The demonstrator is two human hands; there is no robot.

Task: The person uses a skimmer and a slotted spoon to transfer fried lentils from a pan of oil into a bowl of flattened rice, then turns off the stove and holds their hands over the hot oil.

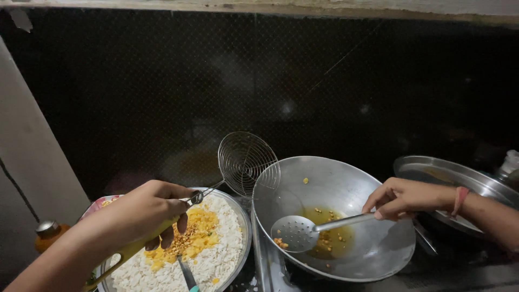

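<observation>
Left hand (145, 212), fingers closed around the yellow handle of a wire skimmer (246, 162), above a plate of white flakes (221, 254). Right hand (397, 198) grips a perforated ladle (296, 233) inside the steel wok (346, 189). Orange jar (47, 233) at left.

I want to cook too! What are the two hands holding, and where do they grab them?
The left hand grips the wire skimmer by its yellow handle. The right hand pinches the holed metal ladle at its handle's end.
</observation>
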